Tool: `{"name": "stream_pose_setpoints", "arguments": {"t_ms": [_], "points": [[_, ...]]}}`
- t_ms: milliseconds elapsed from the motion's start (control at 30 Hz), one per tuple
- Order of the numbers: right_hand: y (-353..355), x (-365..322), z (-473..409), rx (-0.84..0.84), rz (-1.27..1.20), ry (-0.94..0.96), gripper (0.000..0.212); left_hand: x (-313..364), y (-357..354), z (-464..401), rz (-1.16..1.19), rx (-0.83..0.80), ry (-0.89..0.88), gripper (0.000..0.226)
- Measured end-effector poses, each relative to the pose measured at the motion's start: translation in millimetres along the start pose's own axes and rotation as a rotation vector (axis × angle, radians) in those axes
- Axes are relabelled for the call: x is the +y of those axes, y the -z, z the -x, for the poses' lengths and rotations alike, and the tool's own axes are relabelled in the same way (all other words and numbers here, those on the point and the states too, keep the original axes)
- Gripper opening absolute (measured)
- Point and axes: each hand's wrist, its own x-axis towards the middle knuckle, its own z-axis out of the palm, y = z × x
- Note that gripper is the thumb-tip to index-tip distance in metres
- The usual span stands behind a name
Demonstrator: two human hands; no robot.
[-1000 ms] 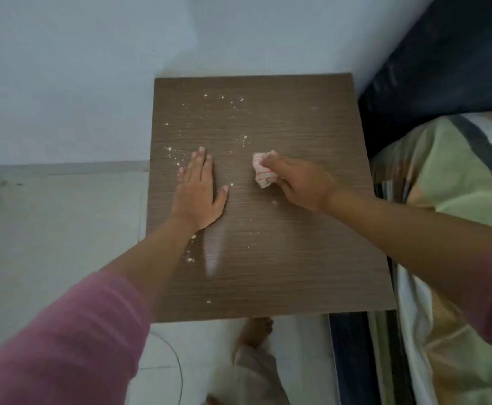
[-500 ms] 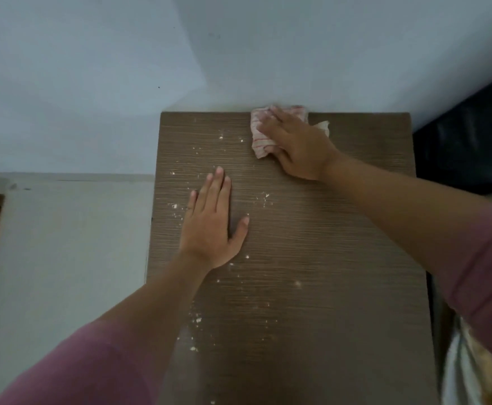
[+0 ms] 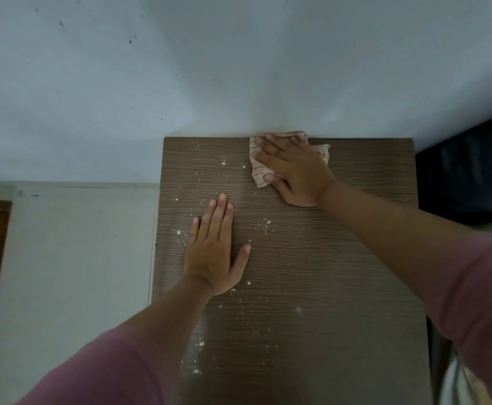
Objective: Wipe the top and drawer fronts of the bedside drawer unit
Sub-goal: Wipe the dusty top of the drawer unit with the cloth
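Right hand [image 3: 296, 171] presses cloth [image 3: 261, 176] flat at the top's [image 3: 326, 273] far edge.

Brown wood-grain unit top [image 3: 341, 258], white specks [image 3: 265, 226]; pale cloth [image 3: 261, 173] with seemingly red stripes; pink sleeves [image 3: 472, 287].

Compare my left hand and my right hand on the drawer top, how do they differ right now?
The left hand lies flat and bare on the wood top; the right hand presses a striped cloth. The left sits mid-top among white crumbs; the right is at the back edge by the wall. The left's fingers point straight back; the right's angle leftward. Both are palm down, with pink sleeves.
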Motion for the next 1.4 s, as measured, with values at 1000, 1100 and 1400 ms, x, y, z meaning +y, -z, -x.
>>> {"name": "stream_pose_setpoints", "arguments": {"t_ms": [1000, 1100, 1400], "points": [[-54, -129, 138, 0.132, -0.023, -0.15, 0.047, -3, -2, 1, 0.011, 0.129, -0.083, 0.063], [-60, -147, 156, 0.122, -0.013, -0.186, 0.047, -3, 0, 14, 0.051, 0.064, -0.107, 0.063], [-77, -205, 206, 0.107, 0.003, -0.258, 0.049, -11, -31, 161, 0.098, 0.13, -0.147, 0.063]]}}
